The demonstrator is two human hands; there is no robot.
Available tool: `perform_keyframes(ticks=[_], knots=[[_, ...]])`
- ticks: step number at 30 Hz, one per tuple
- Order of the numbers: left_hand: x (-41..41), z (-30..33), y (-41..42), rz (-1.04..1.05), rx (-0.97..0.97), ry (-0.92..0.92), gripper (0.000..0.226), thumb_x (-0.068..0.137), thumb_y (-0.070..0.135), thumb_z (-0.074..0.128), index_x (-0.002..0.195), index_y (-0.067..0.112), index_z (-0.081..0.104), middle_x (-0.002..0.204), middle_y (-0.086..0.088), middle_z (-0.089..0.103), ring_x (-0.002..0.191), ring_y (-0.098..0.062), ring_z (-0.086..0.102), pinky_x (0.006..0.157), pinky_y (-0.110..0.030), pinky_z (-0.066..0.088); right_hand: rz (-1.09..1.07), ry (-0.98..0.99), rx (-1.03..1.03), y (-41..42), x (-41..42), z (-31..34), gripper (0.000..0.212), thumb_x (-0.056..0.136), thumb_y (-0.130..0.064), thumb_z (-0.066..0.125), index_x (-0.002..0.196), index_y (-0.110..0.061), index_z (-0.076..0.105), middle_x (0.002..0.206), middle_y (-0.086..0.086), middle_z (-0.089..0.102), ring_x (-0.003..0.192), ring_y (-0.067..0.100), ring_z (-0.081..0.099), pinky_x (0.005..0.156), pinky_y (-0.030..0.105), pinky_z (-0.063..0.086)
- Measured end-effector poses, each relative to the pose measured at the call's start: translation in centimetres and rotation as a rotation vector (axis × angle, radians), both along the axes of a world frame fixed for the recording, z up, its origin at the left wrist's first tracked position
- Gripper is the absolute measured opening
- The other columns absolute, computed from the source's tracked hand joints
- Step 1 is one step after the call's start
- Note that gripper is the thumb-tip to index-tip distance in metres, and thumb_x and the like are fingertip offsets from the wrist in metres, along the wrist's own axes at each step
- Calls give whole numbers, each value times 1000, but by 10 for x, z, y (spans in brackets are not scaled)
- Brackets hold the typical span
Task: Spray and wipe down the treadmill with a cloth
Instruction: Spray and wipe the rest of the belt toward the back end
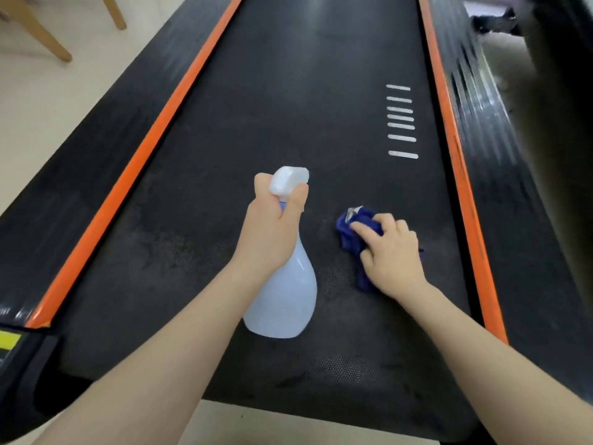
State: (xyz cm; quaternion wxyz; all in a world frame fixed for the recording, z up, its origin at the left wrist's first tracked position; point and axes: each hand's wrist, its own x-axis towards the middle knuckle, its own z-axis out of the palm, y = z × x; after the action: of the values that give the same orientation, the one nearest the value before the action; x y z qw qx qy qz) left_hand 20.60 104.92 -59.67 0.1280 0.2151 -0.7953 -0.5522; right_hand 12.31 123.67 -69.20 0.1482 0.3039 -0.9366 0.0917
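Note:
The treadmill's black belt (288, 107) runs away from me between two orange side strips (138, 162). My left hand (272, 229) grips the neck of a pale blue spray bottle (285, 303) with a white trigger head (288, 179), nozzle pointing up the belt, held over the belt's near middle. My right hand (391, 252) presses a bunched dark blue cloth (353, 232) flat onto the belt, to the right of the bottle. Part of the cloth is hidden under the palm.
White stripe marks (401, 120) lie on the belt's right side further up. Black side rails (96, 149) flank the orange strips. Wooden chair legs (48, 36) stand on the pale floor at upper left. A dark blurred object (558, 91) fills the upper right.

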Motion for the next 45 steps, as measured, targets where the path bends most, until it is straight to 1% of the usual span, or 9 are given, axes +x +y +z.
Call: perform_keyframes(ticks=[4, 9, 16, 21, 27, 33, 39, 42, 45], knots=[[-5, 2, 6, 4, -47, -13, 25, 97, 37, 42, 106, 14, 40, 72, 9, 45, 66, -9, 47, 61, -29, 41, 326, -57, 94, 21, 6, 2, 46, 72, -25, 39, 111, -29, 63, 104, 11, 58, 73, 30, 50, 61, 32, 33], [-4, -2, 15, -18, -128, -6, 25, 97, 38, 42, 102, 14, 37, 72, 1, 49, 66, -14, 47, 60, -30, 39, -79, -40, -51, -4, -45, 3, 42, 68, -12, 49, 102, -20, 72, 107, 19, 61, 81, 42, 55, 66, 43, 43], [-10, -1, 26, -113, -207, -50, 30, 95, 41, 43, 105, 12, 40, 82, -6, 59, 80, -25, 56, 68, -37, 45, 448, -191, -11, 16, 19, 8, 30, 84, -38, 45, 101, -29, 67, 112, 1, 60, 98, 26, 54, 74, 37, 40], [-7, -5, 16, 17, -180, -4, 28, 96, 36, 43, 111, 12, 43, 75, 10, 45, 71, -11, 49, 56, -14, 37, 145, -85, -194, -21, -50, 1, 35, 81, -19, 42, 92, -10, 74, 101, 19, 66, 90, 40, 62, 73, 47, 53], [-2, -7, 17, 26, -175, 10, 23, 96, 35, 45, 107, 15, 42, 71, 9, 44, 61, -2, 45, 54, -11, 35, 570, -244, -44, 26, -8, 3, 40, 78, -18, 43, 108, -19, 71, 111, 12, 60, 104, 27, 50, 81, 34, 37], [6, -9, 20, 18, -186, 54, 12, 96, 35, 45, 90, 28, 39, 69, 11, 45, 60, 5, 48, 54, -9, 37, 56, -105, -105, 9, -56, 1, 45, 73, -14, 39, 103, -14, 73, 111, 20, 62, 97, 46, 55, 75, 51, 45], [-3, -5, 25, -67, -265, -6, 44, 83, 53, 37, 106, 16, 42, 73, 9, 46, 69, -14, 54, 62, -30, 43, 561, -189, 57, 43, -5, 0, 45, 74, -17, 37, 107, -23, 68, 118, 8, 59, 108, 27, 46, 78, 38, 38], [-5, -6, 29, -84, -302, -7, 42, 88, 51, 39, 106, 13, 41, 75, 7, 47, 77, -22, 57, 65, -35, 45, 227, -146, -34, 44, -49, 2, 48, 71, -18, 34, 100, -20, 71, 112, 12, 63, 97, 41, 55, 76, 46, 46], [-2, -6, 30, -67, -321, 16, 44, 83, 52, 35, 105, 14, 40, 74, 6, 48, 77, -22, 57, 65, -35, 45, -259, -191, -53, 46, -66, 5, 42, 76, -10, 42, 110, -16, 66, 126, 14, 53, 108, 43, 45, 87, 43, 36]])
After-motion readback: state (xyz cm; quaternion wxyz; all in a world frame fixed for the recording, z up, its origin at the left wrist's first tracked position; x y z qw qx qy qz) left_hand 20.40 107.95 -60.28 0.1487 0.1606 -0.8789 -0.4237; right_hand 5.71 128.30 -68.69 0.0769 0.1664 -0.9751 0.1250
